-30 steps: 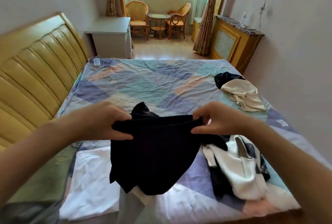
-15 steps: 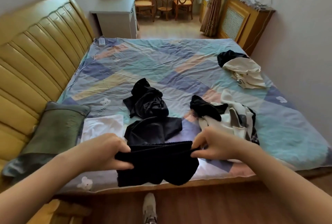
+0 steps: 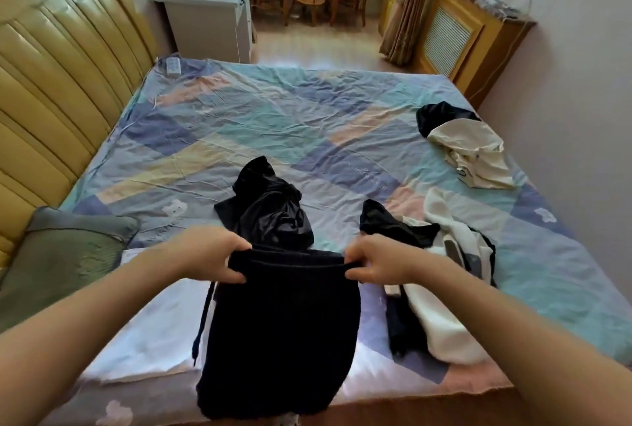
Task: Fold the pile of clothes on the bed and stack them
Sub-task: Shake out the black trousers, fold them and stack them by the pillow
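Both hands (image 3: pixel 212 260) have raised the black garment (image 3: pixel 280 333); it hangs longer.

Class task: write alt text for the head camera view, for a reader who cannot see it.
Both hands, left hand and right hand, grip the top edge of a dark navy knitted garment, which hangs over the near edge of a bed with a pastel patchwork sheet. Behind it lie a crumpled shiny black garment and, to the right, a black-and-white clothes pile.

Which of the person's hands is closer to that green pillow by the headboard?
The left hand. It grips the dark garment just right of the green pillow; the right hand grips the garment's other corner, farther away.
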